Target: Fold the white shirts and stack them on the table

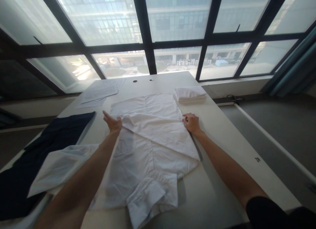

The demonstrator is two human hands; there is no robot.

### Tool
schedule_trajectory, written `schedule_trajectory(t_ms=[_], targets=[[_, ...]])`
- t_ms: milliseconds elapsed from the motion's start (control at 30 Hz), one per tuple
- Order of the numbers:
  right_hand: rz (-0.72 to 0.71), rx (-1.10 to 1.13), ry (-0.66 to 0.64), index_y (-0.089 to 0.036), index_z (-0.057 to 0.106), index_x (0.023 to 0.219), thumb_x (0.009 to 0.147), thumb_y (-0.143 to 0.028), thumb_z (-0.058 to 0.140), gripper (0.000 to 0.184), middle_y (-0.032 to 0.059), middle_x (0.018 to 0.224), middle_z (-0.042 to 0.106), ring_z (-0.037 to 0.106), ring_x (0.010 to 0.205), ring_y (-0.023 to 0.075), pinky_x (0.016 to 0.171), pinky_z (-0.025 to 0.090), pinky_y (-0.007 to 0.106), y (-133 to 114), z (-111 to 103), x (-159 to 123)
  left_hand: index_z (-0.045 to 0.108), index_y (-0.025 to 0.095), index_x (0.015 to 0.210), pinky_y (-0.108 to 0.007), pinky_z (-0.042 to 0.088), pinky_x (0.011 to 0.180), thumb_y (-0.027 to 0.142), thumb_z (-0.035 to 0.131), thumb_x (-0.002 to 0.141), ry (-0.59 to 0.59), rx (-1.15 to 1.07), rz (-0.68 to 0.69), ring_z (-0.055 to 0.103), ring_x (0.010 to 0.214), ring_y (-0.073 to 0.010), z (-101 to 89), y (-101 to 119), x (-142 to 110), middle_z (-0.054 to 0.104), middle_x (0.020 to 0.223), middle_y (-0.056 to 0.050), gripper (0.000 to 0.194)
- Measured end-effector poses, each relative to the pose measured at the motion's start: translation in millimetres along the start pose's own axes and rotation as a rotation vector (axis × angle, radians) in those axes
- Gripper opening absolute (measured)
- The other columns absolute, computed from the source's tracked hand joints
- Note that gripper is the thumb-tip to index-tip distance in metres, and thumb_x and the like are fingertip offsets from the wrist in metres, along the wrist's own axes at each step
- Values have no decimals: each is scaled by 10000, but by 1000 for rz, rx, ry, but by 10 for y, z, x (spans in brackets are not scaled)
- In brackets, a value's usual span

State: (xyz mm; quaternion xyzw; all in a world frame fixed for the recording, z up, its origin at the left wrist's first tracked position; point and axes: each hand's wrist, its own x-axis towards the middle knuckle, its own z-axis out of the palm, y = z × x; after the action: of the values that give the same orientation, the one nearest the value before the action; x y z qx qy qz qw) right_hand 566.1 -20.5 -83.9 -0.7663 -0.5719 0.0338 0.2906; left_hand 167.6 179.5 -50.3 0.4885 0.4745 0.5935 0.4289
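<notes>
A white button-front shirt (138,143) lies spread on the table, its collar (153,192) towards me and its hem away from me. One layer is folded across the body, with a crease running between my hands. At the left edge, my left hand (113,122) has its fingers stretched out and apart, the thumb side touching the cloth. My right hand (192,122) is at the opposite edge, fingers curled and pinching the fabric. A white sleeve (66,163) spreads out to the left, partly behind my left forearm.
Dark navy cloth (56,136) lies along the left of the white table (170,79). A folded white stack of cloth (190,93) sits at the far right. Paper sheets (100,91) lie at the far left. Windows stand beyond the table, and a curtain (293,64) hangs at right.
</notes>
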Motion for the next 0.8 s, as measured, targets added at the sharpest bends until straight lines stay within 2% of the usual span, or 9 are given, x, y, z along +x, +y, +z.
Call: schedule_trajectory(t_ms=[67,100,167,233,333,433,533,667,800], targets=[[56,-14,66,-159,703,1145,957,-185,469,301,139,1130,691,569,1112,279,967,395,394,24,-36,4,485,151,1406,-494,182,1269,120,680,812,-15,224,253,225,1532,-341,150,60,-202,416,1560,-172,626],[88,-8,114,-143,703,1140,959,-154,424,332,153,1142,686,568,1117,281,969,407,393,29,-57,4,547,145,1357,-525,120,1278,153,668,826,-95,351,339,206,1539,-357,258,86,-340,437,1554,-173,544],[118,18,206,-113,698,1151,938,-91,353,407,172,1165,682,566,1135,279,989,422,390,-1,-93,-10,617,181,1313,-552,90,1276,224,582,903,-448,607,390,317,1504,-343,522,119,-681,537,1494,-146,414],[42,37,217,-97,691,1198,922,-66,324,461,173,1217,679,560,1183,267,1043,414,380,-110,-98,-62,558,199,1432,-550,151,1264,288,469,978,-798,820,467,373,1487,-312,808,116,-1062,525,1528,-130,471],[-200,-14,35,-94,603,1390,949,-96,319,525,155,1438,593,454,1388,238,1170,320,377,-389,-13,-231,394,213,1577,-523,154,1265,336,322,1043,-1009,978,643,259,1552,-261,1155,42,-1534,391,1632,-103,553],[-267,-121,-166,-69,428,1545,1007,-216,328,566,162,1620,396,276,1529,266,1242,194,463,-614,117,-435,276,210,1631,-526,185,1254,337,253,1057,-1039,1080,724,209,1568,-253,1298,-65,-1724,303,1670,-106,588],[-201,-192,-229,-23,365,1567,1036,-388,352,644,208,1651,301,230,1549,301,1255,139,505,-621,163,-568,267,256,1636,-556,176,1248,400,257,1066,-1029,1140,728,181,1573,-271,1245,-138,-1624,267,1683,-84,588],[-91,-221,-190,-77,332,1593,1031,-440,372,671,189,1667,264,205,1557,295,1254,117,547,-441,98,-635,277,321,1629,-620,112,1234,465,293,1063,-905,1246,584,148,1577,-312,985,-175,-1173,232,1696,-51,585],[-70,-225,-174,-87,334,1595,1029,-418,373,656,177,1670,267,199,1560,288,1256,100,555,-347,77,-665,318,280,1620,-659,87,1217,449,307,1059,-713,1319,389,153,1568,-365,586,-207,-590,227,1698,-73,586]])
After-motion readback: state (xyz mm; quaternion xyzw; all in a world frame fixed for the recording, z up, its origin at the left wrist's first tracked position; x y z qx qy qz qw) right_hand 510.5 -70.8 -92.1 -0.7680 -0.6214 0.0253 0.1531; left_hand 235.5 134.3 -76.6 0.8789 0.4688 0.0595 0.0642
